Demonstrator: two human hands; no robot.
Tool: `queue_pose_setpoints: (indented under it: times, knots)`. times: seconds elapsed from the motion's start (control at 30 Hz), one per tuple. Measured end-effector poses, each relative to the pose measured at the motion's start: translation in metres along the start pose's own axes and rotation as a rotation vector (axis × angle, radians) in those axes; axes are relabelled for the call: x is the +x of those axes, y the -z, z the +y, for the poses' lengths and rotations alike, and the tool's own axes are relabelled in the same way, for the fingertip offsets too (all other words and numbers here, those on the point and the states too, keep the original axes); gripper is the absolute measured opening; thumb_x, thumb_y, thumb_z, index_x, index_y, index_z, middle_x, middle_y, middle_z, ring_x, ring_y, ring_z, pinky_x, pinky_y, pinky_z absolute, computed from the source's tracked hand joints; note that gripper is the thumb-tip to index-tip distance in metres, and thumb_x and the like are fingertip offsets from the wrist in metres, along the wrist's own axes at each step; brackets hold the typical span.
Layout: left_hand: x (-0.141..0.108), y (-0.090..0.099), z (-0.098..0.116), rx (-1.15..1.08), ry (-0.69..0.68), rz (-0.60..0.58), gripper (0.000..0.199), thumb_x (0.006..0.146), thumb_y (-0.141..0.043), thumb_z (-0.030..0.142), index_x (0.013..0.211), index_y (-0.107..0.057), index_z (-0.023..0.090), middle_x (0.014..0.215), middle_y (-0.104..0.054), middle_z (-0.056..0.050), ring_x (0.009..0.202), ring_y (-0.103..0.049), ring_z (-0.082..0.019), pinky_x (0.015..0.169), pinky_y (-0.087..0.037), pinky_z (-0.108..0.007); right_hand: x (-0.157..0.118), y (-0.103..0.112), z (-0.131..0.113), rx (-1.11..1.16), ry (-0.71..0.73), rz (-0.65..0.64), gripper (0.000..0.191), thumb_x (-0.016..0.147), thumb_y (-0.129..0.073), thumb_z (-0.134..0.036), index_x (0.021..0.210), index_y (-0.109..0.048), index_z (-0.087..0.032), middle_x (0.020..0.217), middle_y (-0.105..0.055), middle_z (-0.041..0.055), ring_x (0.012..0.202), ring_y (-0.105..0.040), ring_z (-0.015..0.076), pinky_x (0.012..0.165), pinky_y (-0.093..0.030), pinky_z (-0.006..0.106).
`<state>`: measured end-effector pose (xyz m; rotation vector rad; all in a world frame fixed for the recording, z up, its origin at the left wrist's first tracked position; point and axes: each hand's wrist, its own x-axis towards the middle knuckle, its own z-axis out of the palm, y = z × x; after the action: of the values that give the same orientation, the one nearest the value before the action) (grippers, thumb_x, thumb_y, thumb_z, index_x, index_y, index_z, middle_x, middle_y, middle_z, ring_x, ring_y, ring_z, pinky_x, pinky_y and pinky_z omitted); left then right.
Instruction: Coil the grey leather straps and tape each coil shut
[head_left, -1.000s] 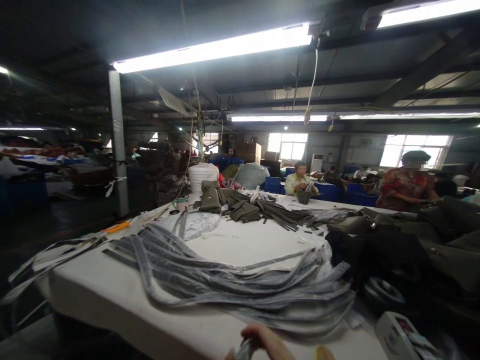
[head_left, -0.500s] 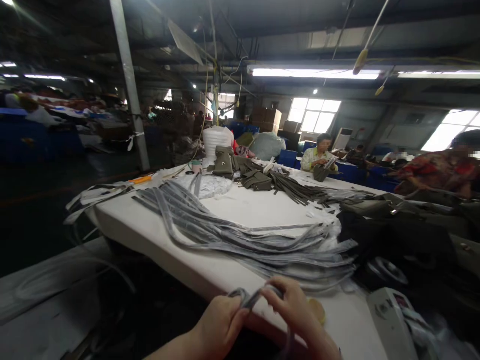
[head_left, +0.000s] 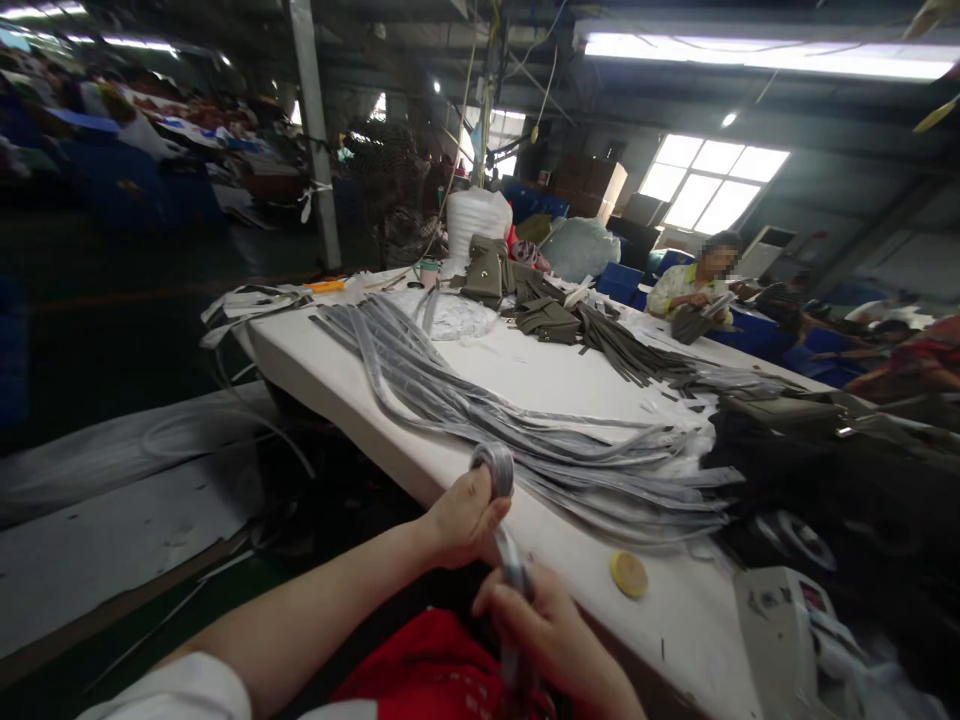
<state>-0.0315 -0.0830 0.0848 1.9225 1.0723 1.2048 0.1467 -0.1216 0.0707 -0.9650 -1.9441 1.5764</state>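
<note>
My left hand [head_left: 466,515] is closed round a grey strap [head_left: 495,468] wrapped in clear plastic, whose upper part is rolled into a small coil above the fingers. Lower and to the right, my right hand [head_left: 534,615] is closed on the same strap, which runs down between the fingers and hangs in front of a red garment. Both hands are held just off the near edge of the white table [head_left: 480,355]. Beyond them, a long bundle of similar plastic-wrapped grey straps [head_left: 450,395] lies across the tabletop.
A round yellow object [head_left: 628,574] lies near the table edge, left of a white device [head_left: 776,640]. Dark olive bags [head_left: 486,270] and strips [head_left: 626,345] lie farther back. Across the table a person [head_left: 694,280] handles a bag. A metal post [head_left: 315,140] stands behind the table's left end.
The view has turned right and down. My left hand has lifted the coiled strap, while my right hand has moved lower along it. More of the strap is wound into the coil.
</note>
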Motion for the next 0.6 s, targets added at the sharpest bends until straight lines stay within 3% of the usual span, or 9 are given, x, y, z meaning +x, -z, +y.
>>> queue_pose_setpoints:
  times: [0.07, 0.13, 0.23, 0.33, 0.4, 0.47, 0.6]
  knots:
    - [-0.007, -0.005, -0.008, 0.195, 0.001, -0.153, 0.057, 0.089, -0.038, 0.067, 0.090, -0.060, 0.014, 0.083, -0.058, -0.011, 0.083, -0.055, -0.027, 0.085, -0.042, -0.040, -0.006, 0.024, -0.006, -0.121, 0.010, 0.140, 0.041, 0.092, -0.051, -0.050, 0.078, -0.067, -0.014, 0.055, -0.049, -0.0030, 0.051, -0.042, 0.0099, 0.050, -0.032, 0.022]
    - [-0.012, -0.009, -0.012, 0.201, 0.095, -0.276, 0.055, 0.091, -0.035, 0.064, 0.077, -0.059, 0.016, 0.071, -0.056, -0.007, 0.068, -0.053, -0.021, 0.071, -0.042, -0.033, -0.007, 0.047, -0.010, -0.361, 0.022, 0.238, 0.034, 0.091, -0.054, -0.046, 0.081, -0.067, -0.016, 0.065, -0.059, 0.0001, 0.061, -0.050, 0.0130, 0.057, -0.036, 0.023]
    - [-0.014, -0.011, -0.013, -0.184, 0.354, -0.431, 0.065, 0.093, -0.027, 0.066, 0.069, -0.060, 0.016, 0.050, -0.047, 0.001, 0.045, -0.043, -0.013, 0.054, -0.040, -0.026, -0.003, 0.066, -0.007, -0.679, 0.045, 0.280, 0.029, 0.095, -0.046, -0.038, 0.092, -0.069, -0.019, 0.086, -0.067, 0.0044, 0.080, -0.057, 0.0178, 0.072, -0.040, 0.028]
    - [-0.011, -0.008, -0.013, -0.685, 0.552, -0.472, 0.069, 0.091, -0.031, 0.069, 0.074, -0.066, 0.012, 0.034, -0.033, 0.007, 0.031, -0.030, -0.009, 0.044, -0.039, -0.023, 0.000, 0.065, 0.004, -0.750, 0.001, 0.266, 0.038, 0.097, -0.041, -0.042, 0.081, -0.066, -0.019, 0.078, -0.065, 0.0043, 0.073, -0.056, 0.0170, 0.066, -0.038, 0.028]
    - [-0.007, -0.005, -0.012, -0.925, 0.618, -0.438, 0.067, 0.091, -0.036, 0.066, 0.076, -0.069, 0.009, 0.031, -0.026, 0.008, 0.028, -0.028, -0.008, 0.039, -0.035, -0.021, 0.002, 0.055, 0.014, -0.581, -0.027, 0.255, 0.050, 0.097, -0.035, -0.052, 0.069, -0.059, -0.018, 0.064, -0.060, 0.0025, 0.062, -0.052, 0.0150, 0.058, -0.035, 0.026]
    - [-0.003, -0.005, -0.007, -1.109, 0.632, -0.370, 0.065, 0.093, -0.040, 0.062, 0.080, -0.071, 0.006, 0.032, -0.025, 0.008, 0.030, -0.033, -0.008, 0.040, -0.036, -0.019, 0.005, 0.039, 0.023, -0.288, -0.004, 0.246, 0.060, 0.096, -0.024, -0.063, 0.071, -0.055, -0.018, 0.054, -0.052, 0.0000, 0.052, -0.047, 0.0132, 0.052, -0.032, 0.025]
    - [0.001, -0.017, 0.007, -1.326, 0.571, -0.197, 0.045, 0.093, -0.053, 0.048, 0.101, -0.070, 0.008, 0.052, -0.050, 0.002, 0.054, -0.057, -0.012, 0.062, -0.051, -0.022, 0.016, 0.003, 0.031, 0.236, 0.064, 0.271, 0.068, 0.086, -0.025, -0.080, 0.096, -0.051, -0.018, 0.052, -0.046, -0.0046, 0.042, -0.038, 0.0110, 0.042, -0.029, 0.023]
